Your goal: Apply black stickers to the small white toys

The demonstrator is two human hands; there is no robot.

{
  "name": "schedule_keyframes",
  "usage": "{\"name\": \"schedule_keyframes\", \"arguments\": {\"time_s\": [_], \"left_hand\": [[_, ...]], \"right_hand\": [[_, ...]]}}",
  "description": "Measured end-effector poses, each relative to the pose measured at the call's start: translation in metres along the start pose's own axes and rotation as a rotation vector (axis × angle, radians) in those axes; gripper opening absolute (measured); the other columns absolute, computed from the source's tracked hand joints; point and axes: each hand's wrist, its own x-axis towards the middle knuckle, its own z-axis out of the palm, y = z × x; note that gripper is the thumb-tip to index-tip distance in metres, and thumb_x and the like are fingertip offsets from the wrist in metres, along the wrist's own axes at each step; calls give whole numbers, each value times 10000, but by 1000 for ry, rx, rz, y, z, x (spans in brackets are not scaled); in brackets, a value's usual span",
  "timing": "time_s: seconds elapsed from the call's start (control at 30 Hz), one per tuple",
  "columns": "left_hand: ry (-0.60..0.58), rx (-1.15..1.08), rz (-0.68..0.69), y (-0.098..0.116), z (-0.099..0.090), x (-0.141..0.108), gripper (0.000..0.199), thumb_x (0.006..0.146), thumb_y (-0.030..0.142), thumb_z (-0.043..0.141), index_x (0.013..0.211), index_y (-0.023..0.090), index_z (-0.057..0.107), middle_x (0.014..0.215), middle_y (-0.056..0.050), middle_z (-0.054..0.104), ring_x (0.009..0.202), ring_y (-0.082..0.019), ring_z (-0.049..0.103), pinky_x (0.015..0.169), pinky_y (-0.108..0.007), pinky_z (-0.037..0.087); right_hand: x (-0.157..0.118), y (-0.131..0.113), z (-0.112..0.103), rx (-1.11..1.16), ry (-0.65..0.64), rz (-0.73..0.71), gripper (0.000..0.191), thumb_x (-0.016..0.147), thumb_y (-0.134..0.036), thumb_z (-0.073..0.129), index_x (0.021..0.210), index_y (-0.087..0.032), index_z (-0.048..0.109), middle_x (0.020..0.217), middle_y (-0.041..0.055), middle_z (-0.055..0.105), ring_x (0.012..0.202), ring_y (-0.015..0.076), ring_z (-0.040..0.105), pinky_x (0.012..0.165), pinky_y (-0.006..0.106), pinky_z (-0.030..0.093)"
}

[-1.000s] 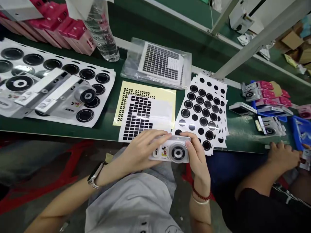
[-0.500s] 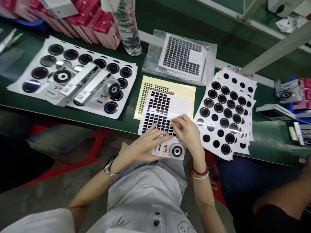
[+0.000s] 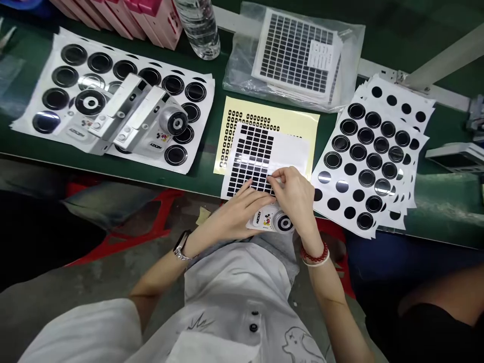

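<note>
- Our left hand (image 3: pixel 242 212) lies across the lower edge of the sticker sheet (image 3: pixel 249 156), its fingers spread apart and resting flat on the rows of small black rectangles.
- Our right hand (image 3: pixel 293 199) sits just beside it, with the thumb and forefinger drawn together at the sheet's surface. We cannot tell whether a sticker lies between them.
- The white Mickey Mouse camera (image 3: pixel 260 221) sits right under both hands, below the sheet's lower edge. Its round lens ring faces up, and the hands hide much of its body.
- The sticker sheet lies on a yellow backing sheet (image 3: pixel 291 121) printed with small black outlines.
- To the right, a loose stack of sheets with black circles (image 3: pixel 366 161) lies on the green conveyor belt (image 3: pixel 442 206).
- To the left, two more white cameras (image 3: pixel 139 113) rest on a sheet of round black stickers (image 3: pixel 53 101).
- Beyond them stand a clear plastic water bottle (image 3: pixel 198 30) and a row of pink boxes (image 3: pixel 143 17), beside a clear plastic bag (image 3: pixel 295 55) holding more rectangle sheets.
- A metal wristwatch (image 3: pixel 181 245) circles our left wrist, and a red beaded bracelet (image 3: pixel 315 254) circles our right.
</note>
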Motion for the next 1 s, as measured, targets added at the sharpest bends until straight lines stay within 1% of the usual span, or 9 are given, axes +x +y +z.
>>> {"name": "schedule_keyframes", "arguments": {"time_s": [0.1,0.23,0.3,0.37,0.43,0.53,0.67,0.83,1.0], "left_hand": [[4,8,-2,1,0,1,689,961,349,767,1529,189,412,1349,-126,683,1217,-291,667,1309,-718,335],[-11,23,-3,0,-1,0,742,970,355,762,1572,181,366,1387,-142,676,1228,-296,677,1304,-712,347],[-28,28,-2,0,-1,0,765,973,354,760,1593,186,345,1416,-147,666,1246,-300,676,1305,-708,346],[-43,29,-6,0,-1,0,764,979,349,752,1605,203,339,1441,-144,656,1269,-301,669,1312,-699,339],[-46,26,-13,0,-2,0,749,987,344,742,1607,212,345,1448,-137,656,1276,-298,667,1318,-694,331],[-36,24,-22,1,-2,1,713,1001,358,732,1597,211,368,1433,-129,666,1255,-286,670,1324,-698,317],[-39,35,-16,2,-3,2,691,998,344,738,1577,189,395,1405,-129,674,1243,-289,665,1328,-716,296],[-56,9,-36,3,-4,1,737,982,330,753,1610,230,380,1442,-115,657,1265,-287,657,1340,-697,289],[-53,0,-31,2,-4,1,723,1005,369,735,1613,230,370,1427,-108,663,1261,-281,657,1345,-700,277]], "right_hand": [[-2,6,-9,127,-47,-20,182,1053,-326,604,910,-216,624,899,34,655,824,198,605,708,322,368],[-21,33,-43,484,-178,-42,226,1072,-389,538,906,-235,548,763,-26,476,687,158,448,663,308,358],[-34,48,-61,540,-263,-2,285,1086,-445,524,891,-237,528,759,-34,428,669,149,388,637,304,336],[-44,59,-71,530,-362,39,331,1093,-488,518,877,-238,515,757,-38,413,658,144,358,616,304,320],[-50,64,-74,509,-431,45,352,1098,-508,510,872,-238,503,748,-41,408,647,142,353,605,306,314],[-51,65,-70,481,-458,33,337,1105,-491,503,881,-239,498,742,-44,415,640,141,359,604,307,321],[-49,61,-67,425,-456,27,300,1107,-446,506,892,-237,508,746,-40,457,632,138,387,613,311,343],[-49,58,-70,383,-463,26,299,1111,-441,490,887,-243,505,729,-34,485,608,140,421,588,312,353],[-49,53,-70,306,-408,42,257,1093,-391,504,889,-237,532,751,-16,534,625,146,454,593,317,368]]}}
